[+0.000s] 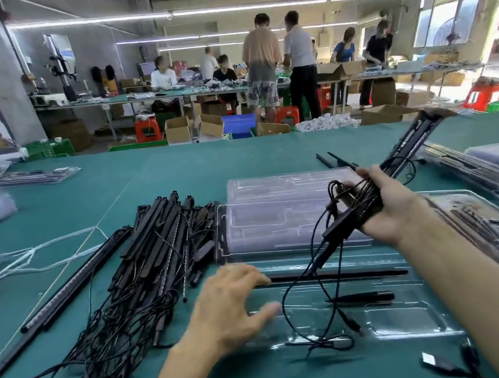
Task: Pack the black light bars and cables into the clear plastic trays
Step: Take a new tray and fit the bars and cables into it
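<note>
On the teal table (172, 175) before us, we are looking at a job only partly done. The near clear tray (428, 302) is holding one long light bar (333, 275) and a shorter black piece (365, 298), both lying left to right, while a big pile of bars and cables (153, 255) is waiting at the left. Packed trays (486, 213) are sitting at the right, and empty trays (277, 204) are stacked just behind the near one. Our right hand (391, 207) is gripping a bundle of light bars and cables (413, 140), fingers curled round it above the tray. Its long axis is running diagonally, the low end pointing toward us and leftward, the far end rising away rightward. A cable (355, 327) is dangling from it onto the tray. Our left hand (228, 305) is hovering open, fingers spread, beside the seated bar's left end; whether it is touching, we cannot tell.
</note>
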`<action>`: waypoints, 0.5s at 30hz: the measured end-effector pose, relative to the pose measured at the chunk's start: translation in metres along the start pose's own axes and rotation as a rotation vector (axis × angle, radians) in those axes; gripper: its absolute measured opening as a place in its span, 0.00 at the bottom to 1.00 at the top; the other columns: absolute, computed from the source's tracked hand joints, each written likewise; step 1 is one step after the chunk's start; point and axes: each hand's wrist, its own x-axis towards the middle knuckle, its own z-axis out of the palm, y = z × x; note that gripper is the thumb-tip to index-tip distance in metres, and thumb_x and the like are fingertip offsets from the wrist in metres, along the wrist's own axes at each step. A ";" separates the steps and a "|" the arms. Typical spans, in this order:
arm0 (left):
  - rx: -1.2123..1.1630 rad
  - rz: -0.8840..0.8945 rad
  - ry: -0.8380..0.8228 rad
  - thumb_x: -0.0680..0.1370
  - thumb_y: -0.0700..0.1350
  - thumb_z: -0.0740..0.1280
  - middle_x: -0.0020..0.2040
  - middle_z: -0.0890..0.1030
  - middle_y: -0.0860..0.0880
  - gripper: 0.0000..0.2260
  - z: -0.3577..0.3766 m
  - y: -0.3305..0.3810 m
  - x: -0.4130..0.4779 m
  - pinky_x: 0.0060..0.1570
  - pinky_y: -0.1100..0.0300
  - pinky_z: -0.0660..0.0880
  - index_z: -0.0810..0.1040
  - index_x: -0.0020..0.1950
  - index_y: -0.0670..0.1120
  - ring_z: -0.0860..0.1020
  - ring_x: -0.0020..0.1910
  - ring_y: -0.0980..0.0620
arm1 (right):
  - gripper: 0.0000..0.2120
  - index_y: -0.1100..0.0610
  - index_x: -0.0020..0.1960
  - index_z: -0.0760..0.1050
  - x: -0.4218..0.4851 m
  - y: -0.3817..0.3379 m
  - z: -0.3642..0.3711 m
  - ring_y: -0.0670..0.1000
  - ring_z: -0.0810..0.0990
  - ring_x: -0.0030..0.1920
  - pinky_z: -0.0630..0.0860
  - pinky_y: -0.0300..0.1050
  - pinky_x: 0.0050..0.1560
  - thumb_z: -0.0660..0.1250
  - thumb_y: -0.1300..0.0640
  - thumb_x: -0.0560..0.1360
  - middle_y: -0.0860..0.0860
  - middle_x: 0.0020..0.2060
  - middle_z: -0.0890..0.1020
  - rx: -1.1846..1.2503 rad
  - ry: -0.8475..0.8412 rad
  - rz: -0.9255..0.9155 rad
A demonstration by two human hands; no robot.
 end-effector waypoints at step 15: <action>-0.847 -0.519 0.051 0.80 0.54 0.53 0.54 0.84 0.47 0.19 -0.013 0.029 0.006 0.53 0.60 0.75 0.81 0.58 0.53 0.80 0.55 0.46 | 0.12 0.51 0.49 0.75 -0.015 0.035 0.032 0.52 0.83 0.35 0.81 0.63 0.47 0.58 0.45 0.82 0.55 0.34 0.81 0.328 -0.157 -0.014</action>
